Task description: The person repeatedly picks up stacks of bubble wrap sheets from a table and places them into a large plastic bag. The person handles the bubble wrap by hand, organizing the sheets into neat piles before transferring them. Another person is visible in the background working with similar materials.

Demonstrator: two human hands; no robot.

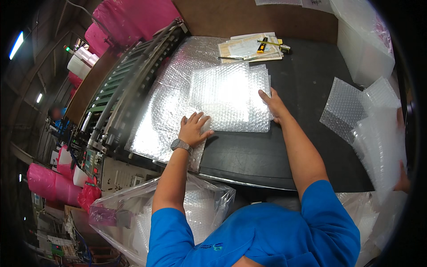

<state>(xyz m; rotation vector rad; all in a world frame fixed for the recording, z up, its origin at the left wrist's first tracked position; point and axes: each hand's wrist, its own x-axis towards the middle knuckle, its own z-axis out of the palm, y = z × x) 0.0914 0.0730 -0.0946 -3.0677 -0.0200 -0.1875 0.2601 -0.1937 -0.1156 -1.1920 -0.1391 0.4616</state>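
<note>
A stack of clear bubble-wrap sheets point(227, 91) lies on the black conveyor-like table point(240, 153), glaring under the light. My left hand point(194, 130), a watch on its wrist, rests flat with fingers spread at the stack's near left corner. Under that palm, a wider bubble-wrap web point(160, 118) runs out from the machine's rollers. At the stack's right edge is my right hand point(276, 107), its thumb on top and its other fingers along the rim, partly hidden.
A roller machine point(115, 95) flanks the table's left side. Papers point(249, 46) with a yellow cutter point(263, 45) lie at the back. On the right, another person's hand point(402, 180) is beside loose bubble-wrap sheets point(378, 129). A plastic bag point(213, 196) hangs below the front edge.
</note>
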